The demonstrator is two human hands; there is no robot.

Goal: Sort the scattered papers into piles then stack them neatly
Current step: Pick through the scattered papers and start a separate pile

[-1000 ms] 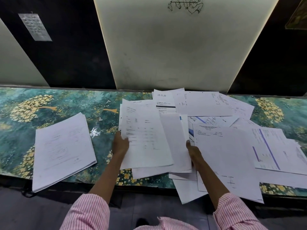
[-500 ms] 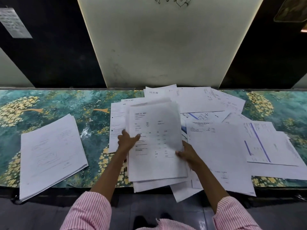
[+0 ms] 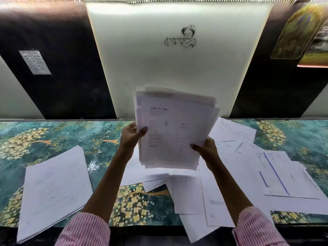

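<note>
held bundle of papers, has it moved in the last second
Yes. The bundle rose off the table: it lay on the scattered sheets, and now the left hand and right hand hold it upright, its top overlapping the white wall panel.

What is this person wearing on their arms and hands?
Both arms come out of shirt sleeves with fine pink and white stripes: the left sleeve and the right sleeve end partway up, leaving the forearms bare. The left hand and right hand are bare, with no gloves. No watch or bracelet shows at either wrist.
</note>
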